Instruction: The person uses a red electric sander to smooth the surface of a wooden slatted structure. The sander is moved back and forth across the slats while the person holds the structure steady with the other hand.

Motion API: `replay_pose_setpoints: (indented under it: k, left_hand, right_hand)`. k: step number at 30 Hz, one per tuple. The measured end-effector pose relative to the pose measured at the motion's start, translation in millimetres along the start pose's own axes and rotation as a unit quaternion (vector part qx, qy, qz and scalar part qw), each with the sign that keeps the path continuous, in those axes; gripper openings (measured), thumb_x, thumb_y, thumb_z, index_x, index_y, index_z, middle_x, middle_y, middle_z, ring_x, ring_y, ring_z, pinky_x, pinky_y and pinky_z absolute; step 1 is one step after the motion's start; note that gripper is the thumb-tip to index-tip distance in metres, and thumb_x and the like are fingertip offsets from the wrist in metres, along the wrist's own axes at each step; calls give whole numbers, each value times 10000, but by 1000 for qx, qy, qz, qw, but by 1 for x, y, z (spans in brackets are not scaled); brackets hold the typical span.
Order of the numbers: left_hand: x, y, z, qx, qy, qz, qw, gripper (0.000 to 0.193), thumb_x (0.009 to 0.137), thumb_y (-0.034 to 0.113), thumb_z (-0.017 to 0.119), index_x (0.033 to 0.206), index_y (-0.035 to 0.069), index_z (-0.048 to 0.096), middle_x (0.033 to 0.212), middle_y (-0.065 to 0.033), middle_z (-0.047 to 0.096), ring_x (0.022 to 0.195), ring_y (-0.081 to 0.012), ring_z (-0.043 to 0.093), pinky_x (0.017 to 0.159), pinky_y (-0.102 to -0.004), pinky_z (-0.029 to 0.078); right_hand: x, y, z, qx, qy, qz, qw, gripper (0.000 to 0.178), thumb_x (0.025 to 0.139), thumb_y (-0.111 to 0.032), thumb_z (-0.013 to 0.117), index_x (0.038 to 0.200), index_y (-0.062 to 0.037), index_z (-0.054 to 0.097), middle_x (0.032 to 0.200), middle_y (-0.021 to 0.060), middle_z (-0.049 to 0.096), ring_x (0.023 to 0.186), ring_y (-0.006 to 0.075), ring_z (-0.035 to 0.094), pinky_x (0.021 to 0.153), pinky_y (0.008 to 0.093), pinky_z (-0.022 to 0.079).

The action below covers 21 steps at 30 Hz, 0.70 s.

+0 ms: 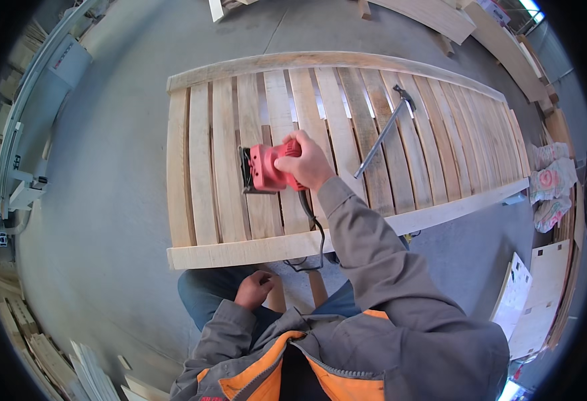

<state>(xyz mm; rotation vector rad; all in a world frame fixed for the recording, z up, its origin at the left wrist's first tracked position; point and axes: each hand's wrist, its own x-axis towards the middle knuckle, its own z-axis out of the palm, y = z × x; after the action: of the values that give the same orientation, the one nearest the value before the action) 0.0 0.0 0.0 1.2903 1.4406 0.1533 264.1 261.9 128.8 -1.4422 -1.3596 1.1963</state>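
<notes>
Your right forearm point(368, 230) angles toward 11 o'clock, its right hand point(312, 164) wrapped firmly around the red sander point(267, 168) at 12 o'clock from your chest, over the slatted wooden frame point(260, 253). Your left hand point(255, 290) is well apart at 11 o'clock, by your left thigh point(208, 291), fingers curled; how tightly, I cannot tell. A hammer point(381, 137) lies toward 1 o'clock.

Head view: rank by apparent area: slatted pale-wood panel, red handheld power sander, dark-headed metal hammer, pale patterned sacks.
Largest to smallest:
1. Slatted pale-wood panel
2. Red handheld power sander and pale patterned sacks: too close to rank; right hand partly covers sander
3. Dark-headed metal hammer: long but thin
</notes>
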Motion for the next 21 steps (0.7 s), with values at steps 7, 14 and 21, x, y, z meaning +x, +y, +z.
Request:
replay_pose_setpoints:
  k: [7,14,21]
  left_hand:
    - [-19,7,21,40,13,13,999,406,921,219,761,1244,-24,726,1135,-212,782,1050,-330,761,936,-401,593]
    - [-13,6,12,60,30,38,997,404,920,283,754,1217,9,742,1095,-211,781,1016,-354,766,902,-427,602]
    - [-14,-2,11,44,14,6,999,409,914,266,752,1229,5,738,1109,-203,785,1015,-348,767,915,-422,601]
  right_hand:
    - [-66,13,-3,-33,10,-8,999,534,747,-235,815,1197,-25,616,1062,113,664,985,221,654,908,366,547]
    - [-84,10,2,-6,29,-19,999,529,728,-276,796,1178,-43,645,1129,200,655,1039,332,666,946,427,548]
    - [-80,13,2,28,18,-3,999,536,727,-273,804,1175,-25,644,1136,178,648,1043,315,657,954,420,544]
